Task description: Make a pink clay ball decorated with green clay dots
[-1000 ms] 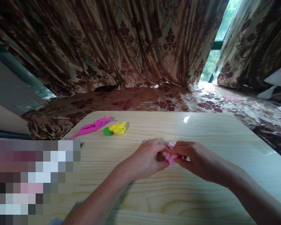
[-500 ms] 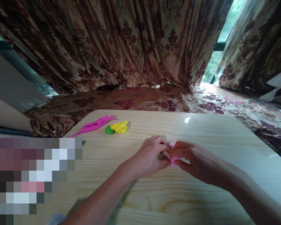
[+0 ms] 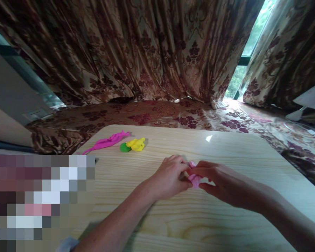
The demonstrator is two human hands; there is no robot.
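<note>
My left hand (image 3: 168, 176) and my right hand (image 3: 219, 182) meet at the middle of the light wooden table (image 3: 225, 150). Both pinch one small lump of soft pink stuff (image 3: 193, 179), which shows between their fingertips; part of it pokes up above my right thumb. The fingers of both hands are curled closed round it. Farther back on the left lie a long magenta strip (image 3: 105, 143), a flat green disc (image 3: 125, 147) and a crumpled yellow piece (image 3: 137, 144), all well away from my hands.
Patterned brown curtains (image 3: 147, 52) hang behind the table, and matching cloth (image 3: 160, 113) covers the ledge beyond it. A gap at the right shows a window (image 3: 248, 52). A blurred-out patch covers the near left corner.
My hands have stayed together on the pink lump, with fingers shifting slightly as they work it. The camera view has drifted a little; nothing else on the table moved.
</note>
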